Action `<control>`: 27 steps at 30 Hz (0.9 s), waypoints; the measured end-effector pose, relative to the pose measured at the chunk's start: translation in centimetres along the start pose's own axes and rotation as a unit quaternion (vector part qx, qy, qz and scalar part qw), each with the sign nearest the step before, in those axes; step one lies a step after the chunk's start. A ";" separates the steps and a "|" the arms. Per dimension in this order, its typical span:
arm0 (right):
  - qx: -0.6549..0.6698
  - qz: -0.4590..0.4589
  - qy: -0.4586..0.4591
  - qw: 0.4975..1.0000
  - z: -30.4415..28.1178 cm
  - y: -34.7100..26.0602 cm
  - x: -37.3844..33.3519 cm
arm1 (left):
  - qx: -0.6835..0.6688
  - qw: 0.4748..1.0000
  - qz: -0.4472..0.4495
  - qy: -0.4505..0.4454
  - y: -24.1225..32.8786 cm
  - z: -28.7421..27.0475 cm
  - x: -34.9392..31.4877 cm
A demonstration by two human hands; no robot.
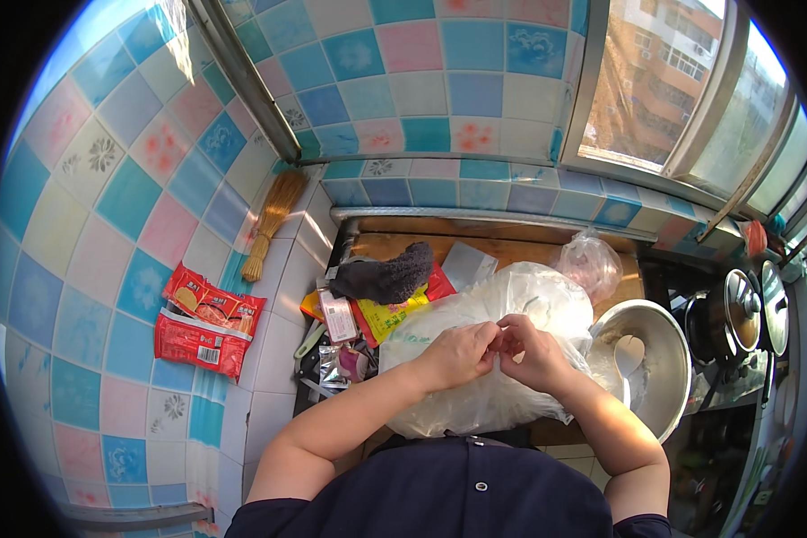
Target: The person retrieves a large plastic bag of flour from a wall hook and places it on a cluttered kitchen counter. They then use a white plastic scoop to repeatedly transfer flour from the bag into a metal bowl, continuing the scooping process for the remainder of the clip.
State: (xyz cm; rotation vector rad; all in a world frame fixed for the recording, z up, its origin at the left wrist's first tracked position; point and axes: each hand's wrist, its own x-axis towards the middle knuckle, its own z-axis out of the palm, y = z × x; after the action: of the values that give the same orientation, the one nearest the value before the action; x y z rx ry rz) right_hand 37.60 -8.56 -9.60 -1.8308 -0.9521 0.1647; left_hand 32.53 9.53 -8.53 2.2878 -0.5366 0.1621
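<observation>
A large, clear-white plastic bag point(538, 300) lies bulging and crumpled in front of me. Above its middle, my left hand point(457, 354) and my right hand point(533, 354) meet at the fingertips. Both are closed in a pinch, apparently on a bit of the bag's thin film; the exact spot is hidden by the fingers. To the right of the bag stands a wide metal bowl point(672, 372), with a white spoon point(629, 357) leaning inside and some pale stuff on its wall. Behind the bag sits a smaller knotted clear bag point(590, 266) with pinkish contents.
Left of the bag are a dark grey cloth point(390, 276), a yellow packet point(390, 314), a small pale box point(338, 316) and a purple onion-like item point(351, 363). Red packets point(208, 323) and a straw brush point(273, 220) rest on the tiled ledge. A lidded pot point(735, 309) stands far right.
</observation>
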 end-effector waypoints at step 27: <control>-0.270 -0.099 0.035 0.957 0.7 -2.0 -0.6 | -0.236 0.938 -0.251 0.028 -0.4 1.6 -0.8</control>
State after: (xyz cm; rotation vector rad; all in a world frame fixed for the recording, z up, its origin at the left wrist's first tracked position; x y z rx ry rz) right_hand 35.79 -8.09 -8.43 -2.1952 -1.2035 -0.3139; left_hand 31.89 8.90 -10.12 1.8650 0.0546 -0.1423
